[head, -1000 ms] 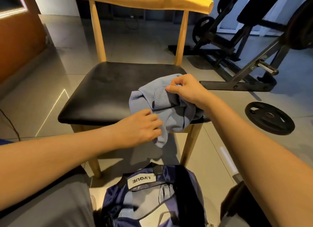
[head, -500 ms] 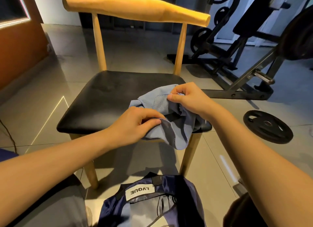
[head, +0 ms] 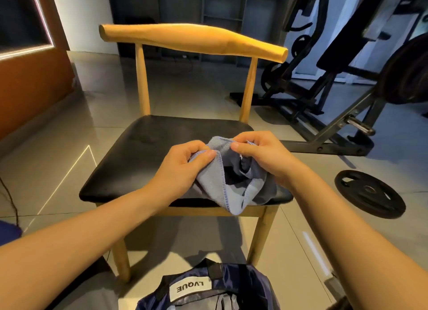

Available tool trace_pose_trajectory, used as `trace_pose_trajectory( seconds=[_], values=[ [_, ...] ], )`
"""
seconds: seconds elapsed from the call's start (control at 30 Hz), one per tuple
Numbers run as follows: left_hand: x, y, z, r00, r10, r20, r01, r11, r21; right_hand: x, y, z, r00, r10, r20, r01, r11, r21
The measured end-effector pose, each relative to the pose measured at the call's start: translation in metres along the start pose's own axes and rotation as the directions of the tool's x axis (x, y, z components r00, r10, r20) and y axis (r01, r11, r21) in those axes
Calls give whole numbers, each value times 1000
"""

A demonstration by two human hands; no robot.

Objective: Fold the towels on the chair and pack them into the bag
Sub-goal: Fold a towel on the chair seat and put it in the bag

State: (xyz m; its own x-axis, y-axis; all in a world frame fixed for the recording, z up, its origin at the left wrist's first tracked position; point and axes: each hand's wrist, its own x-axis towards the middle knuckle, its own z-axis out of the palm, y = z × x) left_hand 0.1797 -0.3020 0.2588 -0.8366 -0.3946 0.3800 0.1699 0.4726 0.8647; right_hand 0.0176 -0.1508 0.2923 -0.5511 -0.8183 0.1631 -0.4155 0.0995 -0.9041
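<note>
A crumpled blue-grey towel (head: 220,184) hangs over the front right part of the chair's black seat (head: 148,157). My left hand (head: 183,168) pinches its stitched hem between thumb and fingers. Just to the right, my right hand (head: 261,154) pinches the top edge of the same towel, and both hands hold it slightly above the seat. A navy bag (head: 208,291) with a white label lies open on the floor below the chair's front edge; grey cloth shows inside it.
The chair has a wooden backrest (head: 192,41) and legs. A black weight plate (head: 369,193) lies on the tiled floor to the right, with a weight bench frame (head: 333,115) behind it. An orange cabinet (head: 27,78) stands at the left.
My left hand has moved up from the towel's lower part and taken hold of its hem. Both hands have drawn together and lifted the towel. The camera has tilted upward.
</note>
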Motion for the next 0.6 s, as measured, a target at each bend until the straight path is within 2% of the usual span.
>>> trace_pose_trajectory(
  seconds=[0.23, 0.47, 0.6],
  values=[
    [11, 5, -10, 990, -95, -100, 82, 989, -127, -1, -4, 5, 999, 23, 30, -27, 994, 105],
    [21, 5, -22, 978, -207, 0, 193, 913, -359, -3, -8, 11, 998, -8, 60, 3, 997, 80],
    [20, 6, -20, 970, -243, 21, 231, 892, -389, -4, -10, 10, 995, -32, 91, 27, 998, 63]
  ],
)
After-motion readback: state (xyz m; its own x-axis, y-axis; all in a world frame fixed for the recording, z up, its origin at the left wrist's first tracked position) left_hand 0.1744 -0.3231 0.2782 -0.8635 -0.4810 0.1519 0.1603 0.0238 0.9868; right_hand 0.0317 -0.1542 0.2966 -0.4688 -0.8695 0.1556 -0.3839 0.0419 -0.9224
